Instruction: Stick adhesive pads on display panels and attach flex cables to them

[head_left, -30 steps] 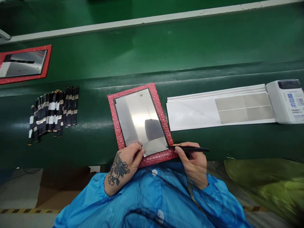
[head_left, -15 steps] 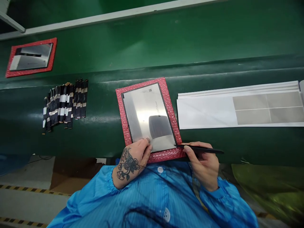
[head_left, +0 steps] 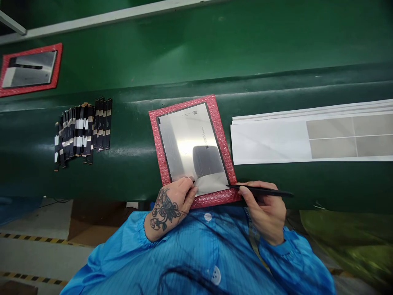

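Note:
A silvery display panel (head_left: pixel 184 143) with a dark border lies on a pink bubble-wrap pad (head_left: pixel 221 137). Across its near edge is a light grey sheet (head_left: pixel 211 183), its upper edge slightly curved. My left hand (head_left: pixel 172 203), tattooed on the back, is closed at the near left part of the panel. Its thumb and curled forefinger pinch the sheet's left end; the other fingers are hidden. In my right hand (head_left: pixel 265 209) are black tweezers (head_left: pixel 270 191), gripped between thumb and fingers. Their tips touch the panel's near right corner, at the sheet's right end.
Left of the pad lies a row of black flat flex cables (head_left: pixel 81 133). A second panel (head_left: pixel 33 71) rests on a red pad (head_left: pixel 57 69) at the far left. White backing sheets (head_left: pixel 270 141) with grey rectangles (head_left: pixel 331 139) are stacked at right. The green bench (head_left: pixel 132 168) ends just before my body.
The view has shifted slightly, so the far-left panel sits further left. Both hands keep their places at the panel's near edge, and the tweezer tips stay at the corner.

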### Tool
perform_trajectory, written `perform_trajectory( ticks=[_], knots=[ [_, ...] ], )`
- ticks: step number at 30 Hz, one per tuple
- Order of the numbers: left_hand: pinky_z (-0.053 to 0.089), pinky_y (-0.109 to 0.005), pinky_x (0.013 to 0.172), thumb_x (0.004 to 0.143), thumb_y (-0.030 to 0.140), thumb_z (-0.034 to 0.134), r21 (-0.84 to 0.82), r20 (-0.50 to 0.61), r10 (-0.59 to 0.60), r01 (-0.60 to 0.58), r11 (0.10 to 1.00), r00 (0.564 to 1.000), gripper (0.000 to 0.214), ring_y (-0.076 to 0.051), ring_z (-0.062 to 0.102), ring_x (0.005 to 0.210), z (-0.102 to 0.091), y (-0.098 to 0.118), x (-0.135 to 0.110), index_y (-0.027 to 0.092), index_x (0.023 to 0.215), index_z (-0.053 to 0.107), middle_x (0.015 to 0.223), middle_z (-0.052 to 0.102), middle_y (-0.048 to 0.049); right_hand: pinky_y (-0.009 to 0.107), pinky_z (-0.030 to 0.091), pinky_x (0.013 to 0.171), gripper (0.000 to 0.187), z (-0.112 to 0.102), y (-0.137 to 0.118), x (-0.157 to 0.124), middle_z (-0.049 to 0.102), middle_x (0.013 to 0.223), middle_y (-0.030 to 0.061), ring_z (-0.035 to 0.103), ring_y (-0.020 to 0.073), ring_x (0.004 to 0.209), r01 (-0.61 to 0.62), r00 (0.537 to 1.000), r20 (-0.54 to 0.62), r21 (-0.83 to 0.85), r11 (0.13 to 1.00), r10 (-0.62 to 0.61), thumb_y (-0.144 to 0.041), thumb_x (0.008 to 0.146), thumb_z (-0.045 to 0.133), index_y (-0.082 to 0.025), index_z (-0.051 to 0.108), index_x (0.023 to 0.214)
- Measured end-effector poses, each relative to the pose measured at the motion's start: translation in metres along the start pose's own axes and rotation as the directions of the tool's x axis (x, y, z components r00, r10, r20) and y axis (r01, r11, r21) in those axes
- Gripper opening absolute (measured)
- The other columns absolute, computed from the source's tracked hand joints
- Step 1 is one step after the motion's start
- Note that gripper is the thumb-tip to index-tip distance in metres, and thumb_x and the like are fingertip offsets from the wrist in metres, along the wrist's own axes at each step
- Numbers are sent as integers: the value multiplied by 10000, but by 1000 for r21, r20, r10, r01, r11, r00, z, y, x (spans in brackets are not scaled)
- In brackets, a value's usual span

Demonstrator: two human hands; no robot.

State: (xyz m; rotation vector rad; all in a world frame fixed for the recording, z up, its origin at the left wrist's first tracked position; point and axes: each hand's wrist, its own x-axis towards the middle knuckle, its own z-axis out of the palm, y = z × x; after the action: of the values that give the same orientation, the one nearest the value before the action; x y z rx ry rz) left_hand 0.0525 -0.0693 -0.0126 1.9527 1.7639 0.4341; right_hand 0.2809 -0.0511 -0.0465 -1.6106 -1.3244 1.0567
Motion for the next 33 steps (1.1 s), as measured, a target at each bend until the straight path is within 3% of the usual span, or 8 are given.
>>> perform_trajectory(
  ticks=[5, 16, 26, 33],
  knots=[
    [410, -219, 549, 965, 275, 389, 38, 76, 13, -15, 999, 997, 283, -118, 556, 562, -7, 5, 3, 188, 731, 522, 646, 589, 3, 334, 574, 716, 148, 0, 0, 0, 715, 863, 40, 702, 206, 797, 5, 1000, -3, 6, 1000, -5, -323, 801, 708, -217, 661, 893],
    [412, -222, 542, 965, 264, 385, 62, 80, 25, -30, 998, 997, 271, -118, 565, 558, -8, 5, 5, 194, 737, 512, 628, 579, 9, 338, 580, 701, 165, 1, 1, 1, 719, 860, 50, 707, 213, 789, 14, 1000, -9, -22, 1000, -15, -338, 801, 710, -209, 666, 893],
    [403, -222, 519, 980, 252, 387, 118, -5, 109, -108, 987, 994, 296, -110, 538, 530, -4, 5, 4, 188, 717, 505, 609, 550, 19, 291, 581, 683, 124, 1, -1, 2, 722, 845, 2, 710, 174, 769, 85, 996, -14, -4, 996, -85, -289, 803, 714, -248, 653, 903],
    [351, -229, 478, 962, 311, 464, 155, -42, 48, -41, 987, 998, 306, -105, 483, 476, -4, 1, 2, 200, 677, 458, 572, 502, 47, 337, 587, 709, 146, 1, -1, 2, 723, 853, 39, 706, 203, 785, 62, 998, -7, -16, 998, -63, -319, 809, 700, -210, 657, 896]
  ],
)
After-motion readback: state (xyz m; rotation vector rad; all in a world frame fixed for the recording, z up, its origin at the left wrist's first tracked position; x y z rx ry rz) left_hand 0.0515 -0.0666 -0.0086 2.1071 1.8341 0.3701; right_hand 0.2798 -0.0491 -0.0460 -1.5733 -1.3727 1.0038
